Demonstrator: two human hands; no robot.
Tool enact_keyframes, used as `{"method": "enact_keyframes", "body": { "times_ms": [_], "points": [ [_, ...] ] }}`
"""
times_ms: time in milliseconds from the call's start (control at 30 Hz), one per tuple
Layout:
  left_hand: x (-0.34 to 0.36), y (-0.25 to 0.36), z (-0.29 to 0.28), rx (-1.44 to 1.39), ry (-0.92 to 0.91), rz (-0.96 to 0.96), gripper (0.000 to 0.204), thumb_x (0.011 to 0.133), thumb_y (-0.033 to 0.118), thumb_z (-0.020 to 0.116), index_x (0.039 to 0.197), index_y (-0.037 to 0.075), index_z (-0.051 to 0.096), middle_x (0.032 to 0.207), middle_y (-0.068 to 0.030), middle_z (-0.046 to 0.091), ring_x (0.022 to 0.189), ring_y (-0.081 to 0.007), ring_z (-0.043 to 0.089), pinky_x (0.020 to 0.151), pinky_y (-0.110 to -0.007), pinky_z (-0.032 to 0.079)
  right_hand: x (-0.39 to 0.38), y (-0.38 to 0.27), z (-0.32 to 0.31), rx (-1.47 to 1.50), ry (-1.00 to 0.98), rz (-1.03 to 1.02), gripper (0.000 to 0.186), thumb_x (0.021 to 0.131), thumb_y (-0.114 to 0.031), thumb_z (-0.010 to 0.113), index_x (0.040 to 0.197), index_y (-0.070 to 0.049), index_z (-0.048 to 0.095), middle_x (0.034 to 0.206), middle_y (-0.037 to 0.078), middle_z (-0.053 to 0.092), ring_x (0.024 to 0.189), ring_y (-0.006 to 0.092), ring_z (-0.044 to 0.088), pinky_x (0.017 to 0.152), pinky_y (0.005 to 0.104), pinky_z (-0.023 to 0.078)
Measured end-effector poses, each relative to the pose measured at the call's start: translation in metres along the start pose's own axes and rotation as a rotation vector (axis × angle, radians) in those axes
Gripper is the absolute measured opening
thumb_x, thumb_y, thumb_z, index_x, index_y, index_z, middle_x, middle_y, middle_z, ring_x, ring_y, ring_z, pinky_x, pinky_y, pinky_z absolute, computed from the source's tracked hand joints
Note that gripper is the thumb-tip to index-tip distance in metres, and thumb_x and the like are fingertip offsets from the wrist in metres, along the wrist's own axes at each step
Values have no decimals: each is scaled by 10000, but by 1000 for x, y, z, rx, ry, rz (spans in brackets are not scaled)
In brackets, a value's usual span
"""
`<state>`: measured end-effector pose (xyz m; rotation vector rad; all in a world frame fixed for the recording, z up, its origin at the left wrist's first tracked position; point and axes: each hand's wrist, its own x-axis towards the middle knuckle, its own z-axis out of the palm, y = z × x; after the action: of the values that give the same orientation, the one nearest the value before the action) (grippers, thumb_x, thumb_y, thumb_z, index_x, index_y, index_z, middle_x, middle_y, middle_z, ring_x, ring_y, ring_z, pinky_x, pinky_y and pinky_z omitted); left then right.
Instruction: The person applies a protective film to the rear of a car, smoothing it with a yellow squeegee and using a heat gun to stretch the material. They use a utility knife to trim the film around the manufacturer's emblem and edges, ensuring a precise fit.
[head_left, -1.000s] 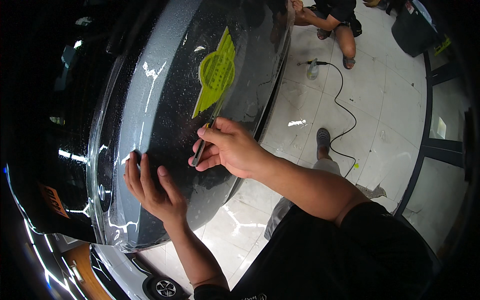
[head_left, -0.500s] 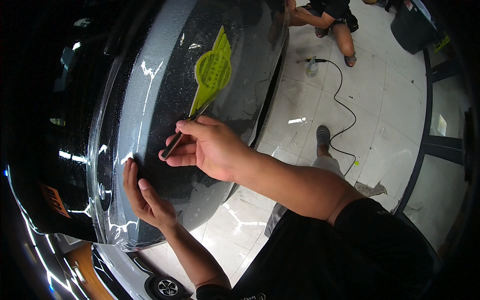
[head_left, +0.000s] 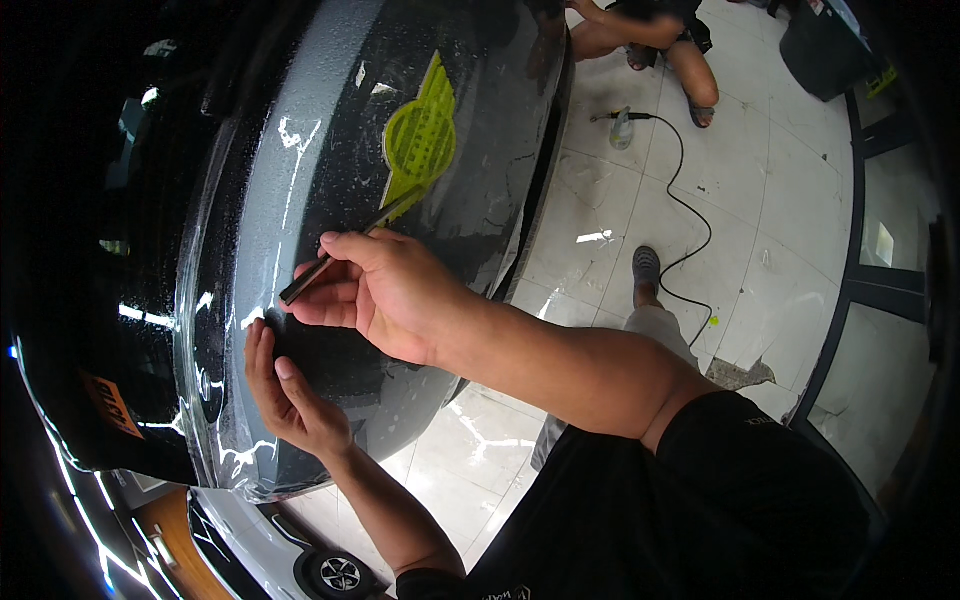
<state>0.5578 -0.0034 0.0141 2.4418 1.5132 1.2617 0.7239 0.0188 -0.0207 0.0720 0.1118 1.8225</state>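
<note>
My right hand (head_left: 390,300) holds a slim dark cutter-like tool (head_left: 303,284) angled across the panel, its far tip on the lower part of a yellow-green winged emblem shape (head_left: 418,140). Beneath is a dark grey car panel (head_left: 480,170) with a wet, clear film (head_left: 265,210) over it. My left hand (head_left: 300,395) rests on the panel below and left of the tool, fingers extended and holding nothing.
Another person (head_left: 680,70) crouches at the upper right, near a clear bottle (head_left: 622,130) and a black hose (head_left: 680,200) on the tiled floor. A dark bin (head_left: 820,55) stands beside glass doors (head_left: 890,220). A white car (head_left: 255,540) is at the lower left.
My right hand and tool have moved left, the tool tilting further from vertical. My left hand has shifted slightly down, its fingers drawn closer together.
</note>
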Motion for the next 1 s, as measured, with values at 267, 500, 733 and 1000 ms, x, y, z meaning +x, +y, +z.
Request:
{"method": "enact_keyframes", "body": {
  "times_ms": [267, 500, 733, 1000],
  "points": [
    [8, 11, 4, 205, 2, 120, 267, 943, 77, 541, 1168, -47, 612, 1235, -204, 595, 1155, -333, 569, 1008, -413, 419, -34, -1, -2, -54, 100, -1, 155, 974, -172, 539, 1024, -29, 510, 992, 150, 624, 965, 324, 672, 833, 456, 573],
    [20, 86, 119, -196, -225, 65, 283, 870, 21, 632, 1149, -25, 619, 1093, -204, 630, 970, -339, 629, 864, -370, 501, -136, -88, -65, -940, 267, -219, 161, 1001, -157, 504, 1095, -28, 486, 979, 118, 620, 907, 231, 668, 753, 342, 587],
    [27, 112, 203, 217, 56, 109, 279, 843, 113, 686, 1087, 4, 605, 1019, -172, 590, 907, -339, 566, 802, -418, 452, -214, -226, -120, -1788, 412, -196, 157, 924, -135, 604, 964, 16, 582, 846, 146, 675, 753, 214, 689, 692, 322, 541],
    [57, 121, 233, 727, 133, -47, 292, 809, 222, 723, 982, 32, 584, 940, -148, 558, 849, -326, 539, 741, -423, 428, -200, -354, -104, -2068, 4, -34, 169, 890, -127, 601, 961, 27, 607, 823, 180, 643, 749, 352, 643, 677, 390, 512]
  ]
}}
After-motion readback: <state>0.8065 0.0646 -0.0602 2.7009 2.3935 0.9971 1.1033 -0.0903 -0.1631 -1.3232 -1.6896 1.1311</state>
